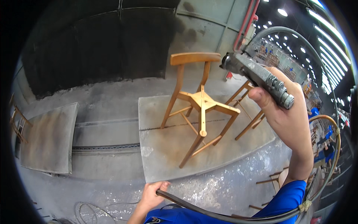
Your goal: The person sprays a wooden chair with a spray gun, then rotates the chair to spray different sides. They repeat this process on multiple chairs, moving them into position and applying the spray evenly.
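Note:
My raised right hand is wrapped round a dark metal spray gun, its nozzle end pointing left, high beside the chair's backrest. At the lower middle, my left hand is closed round a dark hose that sweeps right past my blue sleeve. In front of me a light-brown wooden chair frame stands upright on a flat grey board. Its seat panel is absent, so the cross-shaped seat support shows. Neither hand touches the chair; whether the trigger is pulled is hidden.
Behind the first chair stands another wooden chair, partly hidden by my hand. A second board at left has a chair beside it. A chain runs between boards. Loose hose lies lower left. Several people are at far right.

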Motion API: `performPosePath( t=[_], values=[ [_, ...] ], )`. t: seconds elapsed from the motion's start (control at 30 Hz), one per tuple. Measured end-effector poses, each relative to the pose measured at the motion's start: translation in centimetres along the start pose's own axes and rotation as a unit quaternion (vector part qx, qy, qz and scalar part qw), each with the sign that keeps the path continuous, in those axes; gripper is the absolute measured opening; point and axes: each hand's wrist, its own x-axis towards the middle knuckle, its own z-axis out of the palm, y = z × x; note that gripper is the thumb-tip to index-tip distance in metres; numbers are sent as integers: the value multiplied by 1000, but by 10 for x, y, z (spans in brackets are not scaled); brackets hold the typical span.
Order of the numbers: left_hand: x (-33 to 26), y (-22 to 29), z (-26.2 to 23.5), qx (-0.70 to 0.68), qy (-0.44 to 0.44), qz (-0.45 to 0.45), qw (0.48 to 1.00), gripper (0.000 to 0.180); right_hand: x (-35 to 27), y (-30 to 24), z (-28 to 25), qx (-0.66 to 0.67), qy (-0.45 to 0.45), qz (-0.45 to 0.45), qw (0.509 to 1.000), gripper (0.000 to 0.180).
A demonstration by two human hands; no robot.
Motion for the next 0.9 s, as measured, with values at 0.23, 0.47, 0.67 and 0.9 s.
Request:
performPosePath(
  t=[0.23,0.47,0.67,0.9],
  values=[
    [13,-56,-100,-8,9,-5,1000,30,-7,-57,69,-117,-23,29,992,29],
    [58,-144,-244,-6,-2,28,1000,32,2,-92,212,-150,-44,208,966,32],
    [98,-184,-345,19,-13,49,999,34,-11,-131,335,-78,-90,321,940,39],
    [116,-203,-385,32,3,62,998,36,-19,-159,428,-71,-139,364,918,43]
  ],
)
